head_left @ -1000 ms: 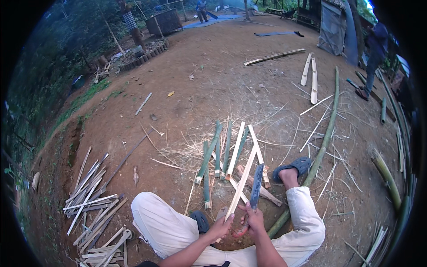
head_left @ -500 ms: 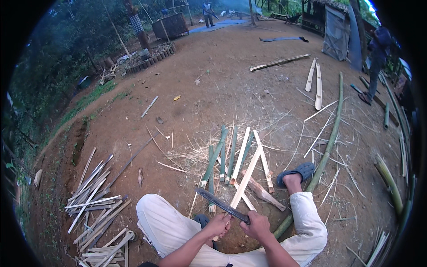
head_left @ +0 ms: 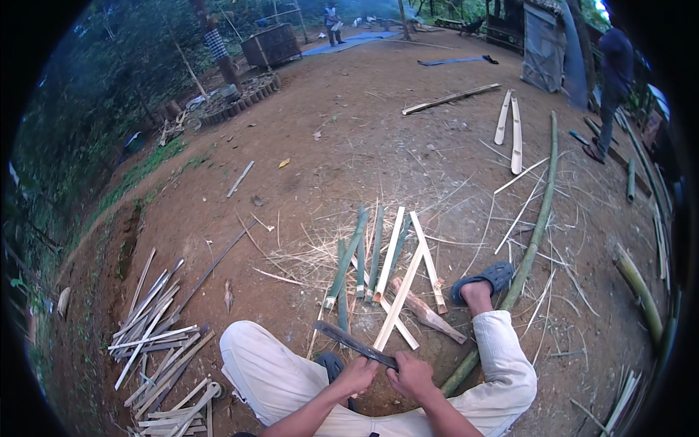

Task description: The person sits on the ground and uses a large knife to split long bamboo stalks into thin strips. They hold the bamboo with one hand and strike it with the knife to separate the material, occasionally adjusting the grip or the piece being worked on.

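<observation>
Between my knees, my left hand (head_left: 358, 376) is closed round the near end of a pale split bamboo strip (head_left: 399, 300). The strip slants away to the right over other pieces on the ground. My right hand (head_left: 411, 376) grips the handle of a long dark-bladed machete (head_left: 351, 341). Its blade points up and left, crossing the strip just beyond my left fingers. Just ahead, several green bamboo slats (head_left: 347, 258) and pale slats (head_left: 427, 255) lie by a rough wooden billet (head_left: 429, 313).
Thin strips (head_left: 149, 328) are piled at my left. A long green bamboo pole (head_left: 542, 218) runs past my right foot in its dark clog (head_left: 486, 280). Two split bamboo halves (head_left: 516, 138) lie farther off. One person (head_left: 615, 73) stands at far right, another (head_left: 333, 28) in the distance.
The machete blade has tilted flatter, its tip dropping toward me. My right hand has shifted slightly left. Both hands keep their holds, and the whole view has shifted a little.
</observation>
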### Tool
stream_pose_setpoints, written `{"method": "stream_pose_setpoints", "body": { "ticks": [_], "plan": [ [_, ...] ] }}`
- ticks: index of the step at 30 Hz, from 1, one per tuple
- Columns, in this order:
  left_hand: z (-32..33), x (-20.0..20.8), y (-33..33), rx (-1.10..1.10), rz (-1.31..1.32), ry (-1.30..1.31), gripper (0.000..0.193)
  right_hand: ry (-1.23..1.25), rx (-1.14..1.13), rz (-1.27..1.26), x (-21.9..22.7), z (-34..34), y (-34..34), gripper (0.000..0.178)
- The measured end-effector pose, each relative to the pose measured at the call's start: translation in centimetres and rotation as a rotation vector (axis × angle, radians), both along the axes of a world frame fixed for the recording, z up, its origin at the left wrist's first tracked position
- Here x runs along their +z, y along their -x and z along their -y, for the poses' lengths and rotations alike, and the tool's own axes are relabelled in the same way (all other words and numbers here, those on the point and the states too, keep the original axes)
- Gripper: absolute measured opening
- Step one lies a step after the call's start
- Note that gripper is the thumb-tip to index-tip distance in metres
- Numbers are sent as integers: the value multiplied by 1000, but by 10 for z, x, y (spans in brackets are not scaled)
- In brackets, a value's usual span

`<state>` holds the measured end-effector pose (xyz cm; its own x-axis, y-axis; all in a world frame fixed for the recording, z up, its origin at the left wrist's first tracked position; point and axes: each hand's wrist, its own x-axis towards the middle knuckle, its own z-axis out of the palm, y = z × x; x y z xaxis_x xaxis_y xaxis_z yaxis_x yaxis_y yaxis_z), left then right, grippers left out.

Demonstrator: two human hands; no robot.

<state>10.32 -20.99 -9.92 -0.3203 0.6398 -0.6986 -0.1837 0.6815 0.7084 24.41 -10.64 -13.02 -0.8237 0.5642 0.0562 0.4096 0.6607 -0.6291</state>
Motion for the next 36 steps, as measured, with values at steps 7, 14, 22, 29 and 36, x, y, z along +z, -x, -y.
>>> {"method": "stream_pose_setpoints", "body": {
  "ticks": [7, 14, 22, 29, 36],
  "plan": [
    [-2, -8, -7, 5, 110, -40, 29, 87, 0, -2, -5, 3, 3, 26],
    [4, -9, -6, -68, 165, -40, 24, 62, -16, -4, 15, 3, 2, 22],
    [17, -19, -11, -293, -618, -248, 21, 20, -117, -9, 18, 8, 5, 25],
    [8, 16, -23, -250, -607, -288, 18, 19, -136, -151, -3, 6, 7, 13],
    [3, 27, -26, -300, -615, -241, 26, -133, -218, -184, -23, -8, 6, 13]
  ]
}}
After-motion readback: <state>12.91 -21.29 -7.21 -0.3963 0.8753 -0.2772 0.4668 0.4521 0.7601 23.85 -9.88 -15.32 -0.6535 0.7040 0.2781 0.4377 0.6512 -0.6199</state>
